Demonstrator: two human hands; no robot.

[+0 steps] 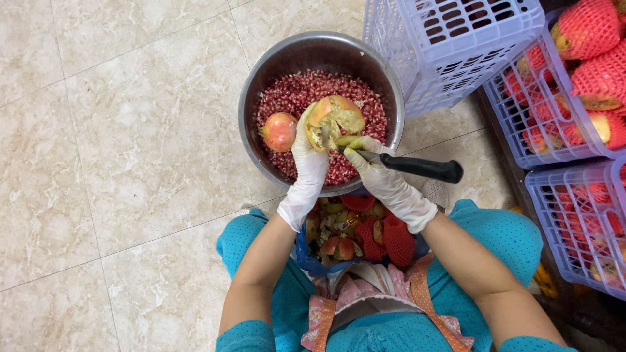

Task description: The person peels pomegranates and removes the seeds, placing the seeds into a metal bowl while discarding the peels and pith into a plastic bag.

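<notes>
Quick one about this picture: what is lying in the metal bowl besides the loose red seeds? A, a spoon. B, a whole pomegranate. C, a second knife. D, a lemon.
B: a whole pomegranate rests on the red seeds at the left side of the metal bowl, beside the gloved left hand that holds an opened fruit; the only knife is in the right hand.

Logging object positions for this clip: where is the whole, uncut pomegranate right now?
In the head view, the whole pomegranate rests on the seeds at the left side of the round metal bowl, just left of the white-gloved left hand.
</notes>
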